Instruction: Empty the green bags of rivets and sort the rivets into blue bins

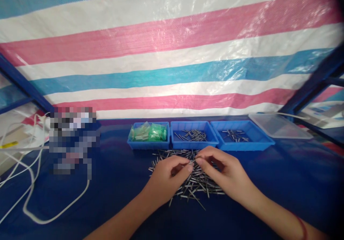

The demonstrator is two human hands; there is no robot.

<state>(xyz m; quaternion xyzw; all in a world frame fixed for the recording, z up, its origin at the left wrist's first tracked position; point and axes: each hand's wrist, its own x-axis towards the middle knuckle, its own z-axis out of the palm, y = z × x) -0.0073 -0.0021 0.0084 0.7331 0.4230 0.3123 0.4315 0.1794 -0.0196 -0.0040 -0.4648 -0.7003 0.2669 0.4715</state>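
Over a loose pile of thin metal rods on the dark blue table, both hands meet with fingertips nearly touching. My left hand pinches one end of a small thin rod. At its other end, the thumb and forefinger of my right hand are pressed together. The fingers partly hide the rod. Just beyond the pile stand three blue trays in a row: the left tray holds green and clear plastic packets, while the middle tray and right tray hold more rods.
White cables loop over the left side of the table, near a pixelated area. A translucent lid lies at the back right. Behind stands a striped plastic sheet between dark blue frame posts.
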